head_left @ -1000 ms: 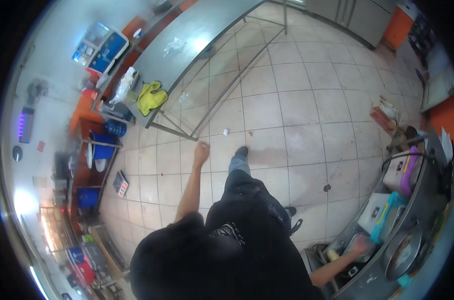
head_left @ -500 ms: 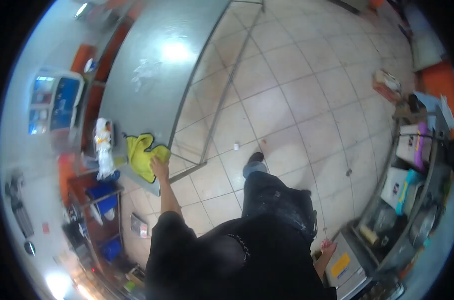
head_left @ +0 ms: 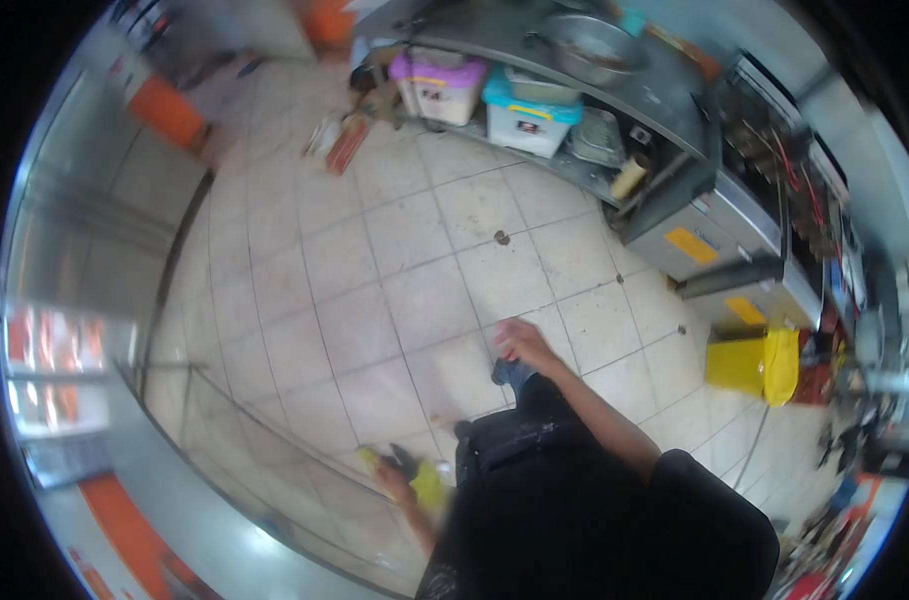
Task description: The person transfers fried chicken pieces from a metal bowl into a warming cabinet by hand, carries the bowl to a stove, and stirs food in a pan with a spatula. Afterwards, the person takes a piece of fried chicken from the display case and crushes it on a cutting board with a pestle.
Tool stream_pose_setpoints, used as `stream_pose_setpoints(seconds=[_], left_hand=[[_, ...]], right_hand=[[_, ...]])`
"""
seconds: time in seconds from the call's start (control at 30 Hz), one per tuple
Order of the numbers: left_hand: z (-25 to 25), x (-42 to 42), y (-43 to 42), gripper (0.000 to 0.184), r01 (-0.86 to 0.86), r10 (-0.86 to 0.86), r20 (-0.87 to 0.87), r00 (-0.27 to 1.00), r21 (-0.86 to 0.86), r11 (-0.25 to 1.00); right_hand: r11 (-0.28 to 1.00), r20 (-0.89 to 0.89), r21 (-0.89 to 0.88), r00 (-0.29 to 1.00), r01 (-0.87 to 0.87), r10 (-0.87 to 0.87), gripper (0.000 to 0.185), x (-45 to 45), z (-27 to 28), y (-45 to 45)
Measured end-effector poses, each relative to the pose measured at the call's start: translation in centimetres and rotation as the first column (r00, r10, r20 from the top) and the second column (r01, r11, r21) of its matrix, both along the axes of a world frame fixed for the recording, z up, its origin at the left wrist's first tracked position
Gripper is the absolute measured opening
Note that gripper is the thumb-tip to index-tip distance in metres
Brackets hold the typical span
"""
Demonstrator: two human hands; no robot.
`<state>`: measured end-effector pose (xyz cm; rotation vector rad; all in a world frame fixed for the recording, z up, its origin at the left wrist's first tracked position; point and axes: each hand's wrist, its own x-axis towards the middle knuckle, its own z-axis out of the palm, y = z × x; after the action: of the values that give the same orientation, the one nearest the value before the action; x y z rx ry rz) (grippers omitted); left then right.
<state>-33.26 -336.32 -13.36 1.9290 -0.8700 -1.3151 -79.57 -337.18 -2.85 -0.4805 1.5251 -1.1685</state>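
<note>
Head view: yellow cloth in left hand, low over the tiled floor, just outside the long edge of the near counter. Left grip pressed together on the cloth, with folds showing on both sides of the fingers. Some motion blur here.

Right hand out in front of the body, above a trouser leg and shoe, well apart from the cloth. Fingers curled inward; palm turned away, so cannot tell whether right grip pinches anything.

Across the floor, far counter of grey metal. Metal bowl on top, toward the back edge, contents unclear. On lower shelf, in order from the left end: purple-lidded box, teal-lidded box, clear container. Pale yellow cylinder at the right front corner of the shelf, tilted, near the clear container.

Past the right end of the far counter, metal cabinet with orange label. Yellow bin on the floor, just beside a second orange-labelled front. Reddish carton on the floor, near the left end of the shelf. Dark spot on the tiles between shelf and right hand.
</note>
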Motion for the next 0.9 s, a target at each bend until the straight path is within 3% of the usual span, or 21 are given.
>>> stream_pose_setpoints(seconds=[0.03, 0.07, 0.1, 0.13, 0.2, 0.23, 0.3, 0.33, 0.37, 0.4, 0.47, 0.53, 0.6, 0.67, 0.73, 0.77, 0.8, 0.83, 0.87, 0.9], left_hand=[[3.3, -5.7, -3.2, 0.047, 0.099, -0.099, 0.01, 0.995, -0.107, 0.989], [4.6, -12.5, -6.2, 0.047, 0.28, -0.281, -0.037, 0.959, -0.032, 0.959], [5.5, -17.3, -7.9, 0.044, 0.43, -0.436, -0.099, 0.894, -0.076, 0.899], [6.4, -22.0, -9.6, 0.042, 0.559, -0.575, -0.16, 0.803, -0.135, 0.818], [11.2, -33.5, -13.3, 0.04, 0.774, -0.791, -0.138, 0.596, -0.164, 0.612], [13.7, -38.5, -14.7, 0.038, 0.824, -0.853, -0.148, 0.501, -0.221, 0.522], [19.8, -47.1, -16.7, 0.036, 0.878, -0.916, -0.151, 0.373, -0.263, 0.401], [22.3, -50.7, -17.5, 0.033, 0.913, -0.958, -0.174, 0.229, -0.304, 0.273], [24.5, -54.8, -18.6, 0.03, 0.924, -0.979, -0.19, 0.079, -0.354, 0.143], [26.2, -58.3, -19.7, 0.03, 0.927, -0.981, -0.185, 0.056, -0.355, 0.119], [28.9, -64.4, -21.8, 0.022, 0.898, -0.978, 0.049, -0.204, -0.389, -0.207], [30.2, -70.7, -22.7, 0.018, 0.851, -0.977, 0.049, -0.206, -0.484, -0.204], [29.8, -77.1, -23.9, 0.019, 0.798, -0.951, 0.139, -0.275, -0.518, -0.307], [27.5, -84.4, -24.4, 0.022, 0.774, -0.923, 0.089, -0.374, -0.518, -0.364], [25.0, -92.2, -23.9, 0.025, 0.646, -0.908, 0.202, -0.367, -0.647, -0.405], [25.1, -96.8, -24.1, 0.029, 0.633, -0.86, 0.167, -0.482, -0.612, -0.473], [25.9, -100.6, -23.9, 0.03, 0.626, -0.862, 0.182, -0.472, -0.62, -0.473], [26.0, -104.0, -23.1, 0.028, 0.534, -0.911, 0.126, -0.393, -0.776, -0.337], [30.0, -107.2, -24.2, 0.028, 0.533, -0.842, 0.239, -0.484, -0.682, -0.5], [32.3, -109.7, -24.5, 0.029, 0.506, -0.859, 0.199, -0.472, -0.737, -0.448]], right_hand=[[0.985, -0.07, -0.142, 0.993, -0.101, 0.092, 0.029, 1.0, 0.6, -0.4], [0.967, -0.241, -0.193, 0.964, -0.164, 0.115, 0.033, -1.1, 0.8, -1.2], [0.949, -0.406, -0.22, 0.906, -0.224, 0.119, 0.038, -1.5, 1.7, -0.9], [0.953, -0.399, -0.243, 0.914, -0.184, 0.075, 0.038, -2.6, 2.6, -0.9], [0.898, -0.59, -0.374, 0.806, -0.23, -0.04, 0.046, -8.0, 3.9, -2.4], [0.9, -0.586, -0.391, 0.806, -0.192, -0.082, 0.046, -10.6, 5.8, -3.0], [0.944, -0.844, -0.28, 0.512, -0.171, -0.158, 0.053, -15.9, 10.2, -3.6], [0.949, -0.842, -0.282, 0.511, -0.143, -0.174, 0.053, -18.3, 11.2, -3.6], [0.956, -0.855, -0.264, 0.49, -0.128, -0.171, 0.051, -21.3, 12.0, -3.9], [0.962, -0.866, -0.248, 0.472, -0.115, -0.167, 0.05, -24.3, 13.0, -4.0], [0.958, -0.828, -0.271, 0.531, -0.093, -0.183, 0.04, -30.1, 14.6, -3.9], [0.901, -0.499, -0.421, 0.803, 0.105, -0.327, 0.029, -35.2, 14.5, -3.1], [0.887, -0.416, -0.413, 0.823, 0.208, -0.387, 0.026, -40.1, 14.0, -2.0], [0.898, -0.502, -0.343, 0.754, 0.276, -0.423, 0.029, -45.2, 12.4, -0.9], [0.72, -0.564, -0.3, 0.492, 0.626, -0.663, 0.03, -49.7, 6.9, -0.1], [0.64, -0.372, -0.336, 0.526, 0.691, -0.764, 0.03, -51.1, 9.7, -0.9], [0.555, -0.176, -0.35, 0.529, 0.755, -0.83, 0.029, -54.2, 13.9, -1.5], [0.535, -0.209, -0.386, 0.494, 0.751, -0.844, 0.027, -57.0, 15.0, -1.4], [0.519, -0.245, -0.427, 0.458, 0.74, -0.855, 0.025, -59.6, 16.0, -1.3], [0.518, -0.342, -0.423, 0.398, 0.744, -0.851, 0.024, -61.7, 18.9, -2.2]])
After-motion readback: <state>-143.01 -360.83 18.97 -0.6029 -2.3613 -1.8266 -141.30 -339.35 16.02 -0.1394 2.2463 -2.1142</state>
